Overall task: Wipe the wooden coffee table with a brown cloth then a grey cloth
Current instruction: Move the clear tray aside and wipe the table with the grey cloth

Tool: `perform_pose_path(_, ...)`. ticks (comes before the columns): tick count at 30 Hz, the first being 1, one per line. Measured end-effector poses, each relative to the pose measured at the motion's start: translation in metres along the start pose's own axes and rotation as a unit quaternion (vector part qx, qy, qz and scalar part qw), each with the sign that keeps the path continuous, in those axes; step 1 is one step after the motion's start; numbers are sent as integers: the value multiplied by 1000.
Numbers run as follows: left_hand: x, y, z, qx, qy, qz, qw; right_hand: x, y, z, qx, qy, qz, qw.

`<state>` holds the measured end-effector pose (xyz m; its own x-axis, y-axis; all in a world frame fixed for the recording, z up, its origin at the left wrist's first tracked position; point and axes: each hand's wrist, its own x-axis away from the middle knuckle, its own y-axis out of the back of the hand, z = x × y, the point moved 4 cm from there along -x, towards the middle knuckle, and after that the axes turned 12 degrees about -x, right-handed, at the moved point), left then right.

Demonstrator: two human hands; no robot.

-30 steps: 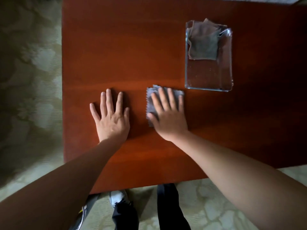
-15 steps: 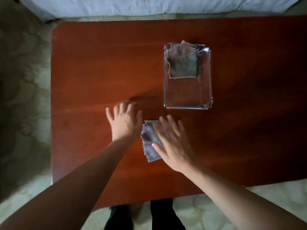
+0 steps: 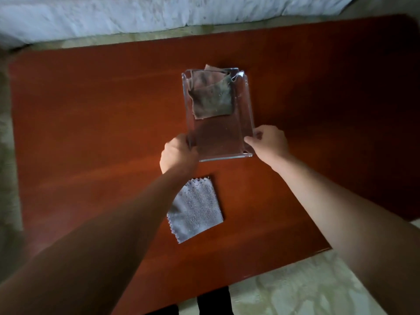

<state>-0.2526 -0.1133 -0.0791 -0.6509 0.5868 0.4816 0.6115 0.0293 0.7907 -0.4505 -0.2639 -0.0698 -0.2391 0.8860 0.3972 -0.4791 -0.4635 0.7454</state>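
Note:
The reddish wooden coffee table (image 3: 91,133) fills the view. A clear plastic tray (image 3: 246,114) stands at its middle, with the brown cloth (image 3: 212,98) lying folded in its far half. My left hand (image 3: 178,155) grips the tray's near left edge and my right hand (image 3: 269,142) grips its near right edge. The grey cloth (image 3: 196,212) lies flat on the table nearer to me, partly under my left forearm, with no hand on it.
A pale bed or sofa cover (image 3: 159,12) runs along the table's far side. Patterned light carpet (image 3: 295,289) surrounds the table. My dark trouser legs (image 3: 213,301) show at the near edge.
My right hand has left the grey cloth, which stays on the table. Both hands moved forward and took hold of the tray's near corners. The camera view shifted forward.

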Motion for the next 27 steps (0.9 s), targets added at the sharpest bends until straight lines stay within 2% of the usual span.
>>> perform_pose_path(6, -12, 41, 35, -2, 19, -55, 998, 3, -39, 34, -7, 36, 22, 999)
perform_pose_path(11, -33, 107, 121, -7, 70, -109, 992, 22, -109, 121, -72, 88, 61, 992)
perform_pose_path(18, -50, 177, 241, 1, 152, -158, 976, 48, -200, 240, -62, 132, 113, 983)
perform_pose_path(27, -61, 183, 281, 9, 175, -146, 974, 58, -239, 264, -6, 142, 108, 984)
